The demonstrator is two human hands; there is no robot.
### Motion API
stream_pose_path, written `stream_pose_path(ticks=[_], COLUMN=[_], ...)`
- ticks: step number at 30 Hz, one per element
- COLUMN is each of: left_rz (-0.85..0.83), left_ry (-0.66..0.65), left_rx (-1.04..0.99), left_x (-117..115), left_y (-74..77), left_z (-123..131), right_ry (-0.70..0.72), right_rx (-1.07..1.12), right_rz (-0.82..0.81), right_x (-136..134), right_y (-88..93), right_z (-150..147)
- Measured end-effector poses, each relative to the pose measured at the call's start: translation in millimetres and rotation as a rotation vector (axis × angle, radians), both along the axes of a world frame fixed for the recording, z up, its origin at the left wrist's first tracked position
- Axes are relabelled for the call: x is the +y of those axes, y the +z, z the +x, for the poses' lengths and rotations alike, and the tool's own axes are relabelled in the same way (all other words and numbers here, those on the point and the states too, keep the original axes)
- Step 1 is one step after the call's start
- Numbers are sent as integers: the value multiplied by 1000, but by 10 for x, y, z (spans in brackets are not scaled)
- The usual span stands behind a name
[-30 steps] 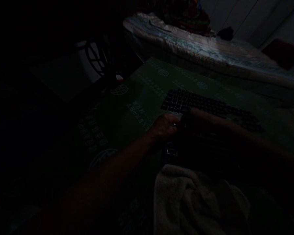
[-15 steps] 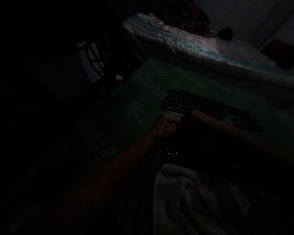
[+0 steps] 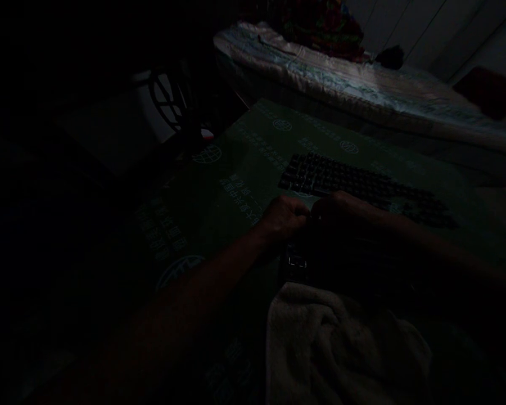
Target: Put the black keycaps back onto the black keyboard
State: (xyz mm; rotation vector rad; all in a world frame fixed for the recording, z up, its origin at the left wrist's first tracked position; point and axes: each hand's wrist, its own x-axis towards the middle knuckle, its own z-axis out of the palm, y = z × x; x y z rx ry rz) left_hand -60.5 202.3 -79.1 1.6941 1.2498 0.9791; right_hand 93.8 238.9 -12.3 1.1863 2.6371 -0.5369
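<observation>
In dim light, my left hand point(image 3: 283, 216) and my right hand point(image 3: 343, 207) meet fingertip to fingertip over the upper left of a dark keyboard body point(image 3: 296, 271). Both have their fingers pinched together; anything between them is too dark and small to make out. Just beyond my knuckles, black keycaps point(image 3: 335, 175) lie in rows on a green printed board point(image 3: 240, 152), arranged like a keyboard's layout. Under my right forearm, most of the keyboard body disappears into shadow. A crumpled light towel point(image 3: 303, 332) lies at its near side.
Behind the board runs a bed or padded surface with a pale patterned cover point(image 3: 320, 73), carrying a red patterned cloth point(image 3: 324, 28). To the left stands a dark spoked wheel point(image 3: 166, 101). Deep shadow hides the far left.
The whole view has shifted slightly. My hands stay together over the same spot, with a small change in the right fingers.
</observation>
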Motion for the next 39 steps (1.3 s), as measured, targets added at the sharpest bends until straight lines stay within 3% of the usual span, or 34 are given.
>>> stream_pose_path(ticks=[25,39], left_rz=[70,57], left_ry=[10,38], left_rx=[73,66], left_x=[-8,-18], left_y=[-8,4], left_z=[27,56], right_ry=[21,-74], right_rx=[36,-56], right_rz=[112,127], right_x=[-57,-99], right_y=[-162,-130], right_z=[121,85])
